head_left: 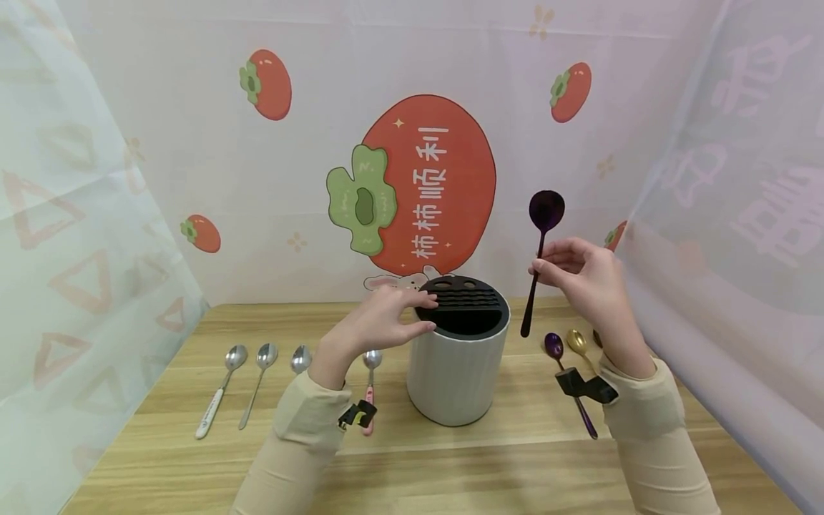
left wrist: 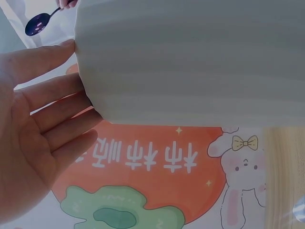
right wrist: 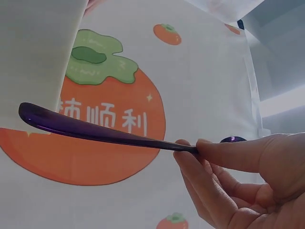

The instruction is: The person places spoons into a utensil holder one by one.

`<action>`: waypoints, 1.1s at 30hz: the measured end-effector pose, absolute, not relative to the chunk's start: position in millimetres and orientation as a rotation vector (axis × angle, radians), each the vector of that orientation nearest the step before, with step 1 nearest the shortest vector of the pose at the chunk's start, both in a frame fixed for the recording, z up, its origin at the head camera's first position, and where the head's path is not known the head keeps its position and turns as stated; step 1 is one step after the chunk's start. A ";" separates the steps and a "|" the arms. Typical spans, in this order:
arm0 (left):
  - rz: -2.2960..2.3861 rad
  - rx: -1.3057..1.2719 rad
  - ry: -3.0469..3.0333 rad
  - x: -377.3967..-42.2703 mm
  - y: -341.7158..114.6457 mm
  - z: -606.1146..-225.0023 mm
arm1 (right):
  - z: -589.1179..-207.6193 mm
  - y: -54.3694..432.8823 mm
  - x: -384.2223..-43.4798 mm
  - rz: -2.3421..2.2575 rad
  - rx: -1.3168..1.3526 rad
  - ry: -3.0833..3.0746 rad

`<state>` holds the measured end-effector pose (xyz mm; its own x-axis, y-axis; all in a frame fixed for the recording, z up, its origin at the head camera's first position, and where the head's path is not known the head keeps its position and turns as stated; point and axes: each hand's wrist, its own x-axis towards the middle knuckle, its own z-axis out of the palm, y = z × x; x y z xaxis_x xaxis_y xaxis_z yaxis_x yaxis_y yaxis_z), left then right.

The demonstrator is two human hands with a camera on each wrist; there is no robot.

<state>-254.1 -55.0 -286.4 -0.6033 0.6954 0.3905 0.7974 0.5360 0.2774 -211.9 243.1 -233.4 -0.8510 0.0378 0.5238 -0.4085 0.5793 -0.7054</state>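
My right hand (head_left: 582, 275) pinches a dark purple spoon (head_left: 546, 209) by its handle between thumb and fingers, bowl up and handle end down, right of the holder and apart from it. In the right wrist view the purple handle (right wrist: 95, 130) stretches away from the fingertips. A white ribbed utensil holder (head_left: 453, 383) with a black slotted top stands upright on the table. At its upper left edge rests my left hand (head_left: 386, 318), fingers over the top and thumb near the rim. The left wrist view shows those fingers extended against the holder's edge (left wrist: 190, 62).
Several silver spoons lie left of the holder, among them a white-handled spoon (head_left: 215, 400) and a pink-handled spoon (head_left: 370, 393). To the right lie another purple spoon (head_left: 553, 346), a gold spoon (head_left: 577, 341) and a dark one partly behind the wrist. A printed cloth (head_left: 309, 143) stands behind.
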 end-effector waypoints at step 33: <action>-0.631 -1.266 -2.522 -253.5 -55.7 -287.0 | -230.3 217.2 -223.9 1.366 0.375 -2.121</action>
